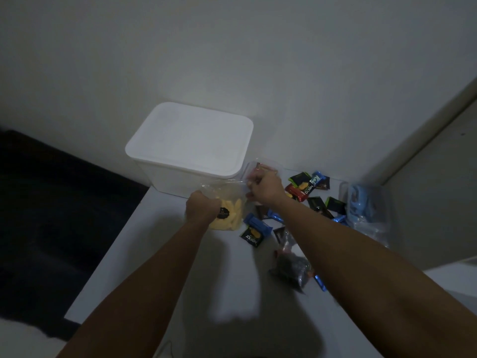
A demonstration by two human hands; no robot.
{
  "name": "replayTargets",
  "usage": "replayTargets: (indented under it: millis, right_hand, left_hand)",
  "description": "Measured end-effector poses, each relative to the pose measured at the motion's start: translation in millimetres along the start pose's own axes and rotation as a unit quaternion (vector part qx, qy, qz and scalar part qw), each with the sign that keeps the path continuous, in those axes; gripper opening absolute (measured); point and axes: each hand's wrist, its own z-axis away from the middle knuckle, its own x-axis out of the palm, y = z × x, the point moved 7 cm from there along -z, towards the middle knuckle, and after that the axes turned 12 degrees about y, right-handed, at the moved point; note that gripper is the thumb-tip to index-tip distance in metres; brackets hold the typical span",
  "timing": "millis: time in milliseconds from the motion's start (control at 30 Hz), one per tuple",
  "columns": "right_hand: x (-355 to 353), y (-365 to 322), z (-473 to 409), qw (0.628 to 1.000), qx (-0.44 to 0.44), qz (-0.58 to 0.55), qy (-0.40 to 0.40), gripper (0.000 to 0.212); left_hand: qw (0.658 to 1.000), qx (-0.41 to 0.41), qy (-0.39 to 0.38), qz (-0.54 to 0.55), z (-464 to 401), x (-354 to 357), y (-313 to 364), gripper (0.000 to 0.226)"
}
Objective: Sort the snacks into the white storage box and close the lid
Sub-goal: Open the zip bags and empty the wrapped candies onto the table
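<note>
Snacks (307, 202) litter the white tabletop (160, 254) right of the lidded white storage box (188, 146); left hand (202, 206) and right hand (264, 187) both clamp a clear bag of yellow chips (229, 215).

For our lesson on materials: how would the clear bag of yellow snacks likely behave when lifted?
The clear bag would probably flop, since its thin film crumples where the left hand and right hand grip it. It likely feels light. The yellow pieces inside may shift or break if squeezed.

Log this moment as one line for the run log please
white storage box: lid on | left hand: gripping clear bag of yellow snacks | right hand: holding bag's top edge | small packets: loose on table
</note>
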Motion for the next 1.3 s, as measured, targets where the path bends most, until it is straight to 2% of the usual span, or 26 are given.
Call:
replayTargets:
  millis: [133, 300, 400, 467, 500, 600, 733, 867, 1000, 1100, 1200, 1300]
  right_hand:
    - [-8, 2, 3, 1.000, -0.004, -0.004, -0.008, 0.027]
    - [-29, 7, 7, 1.000, -0.016, 0.008, -0.013, 0.016]
    - [-47, 22, 8, 0.999, -0.007, 0.052, -0.012, 0.023]
    - [-59, 41, 9, 0.997, 0.017, 0.079, -0.012, 0.011]
    - [-65, 51, 10, 0.995, 0.025, 0.091, -0.012, 0.003]
    - [-81, 78, 17, 0.989, 0.040, 0.141, -0.019, 0.014]
    - [-97, 115, 22, 0.978, 0.046, 0.205, -0.004, 0.016]
    - [-114, 140, 20, 0.962, 0.025, 0.269, 0.037, 0.018]
    - [-116, 161, 23, 0.942, 0.041, 0.333, -0.028, 0.029]
    - [-116, 170, 21, 0.943, 0.056, 0.325, -0.036, 0.040]
    - [-116, 164, 19, 0.956, 0.027, 0.291, -0.013, 0.026]
    - [-114, 150, 17, 0.979, 0.024, 0.200, -0.030, 0.015]
  left_hand:
    - [0.997, -0.048, 0.055, 0.012, 6, -8, -4, 0.058]
    - [0.997, -0.064, 0.018, 0.028, 14, 1, -9, 0.048]
    - [0.999, -0.026, -0.030, 0.021, 27, 11, -2, 0.034]
    - [0.996, -0.022, -0.064, 0.051, 39, 21, 4, 0.022]
    - [0.994, -0.029, -0.088, 0.060, 45, 29, 5, 0.022]
    - [0.979, -0.043, -0.187, 0.062, 66, 59, 11, 0.024]
    - [0.958, -0.033, -0.282, 0.047, 94, 90, 18, 0.028]
    - [0.946, -0.020, -0.325, 0.008, 113, 113, 21, 0.017]
    - [0.938, -0.011, -0.346, -0.023, 128, 124, 27, 0.022]
    - [0.934, 0.006, -0.354, -0.036, 136, 128, 32, 0.022]
    - [0.933, 0.013, -0.359, -0.025, 136, 130, 36, 0.015]
    - [0.933, -0.024, -0.359, 0.012, 129, 127, 36, 0.012]
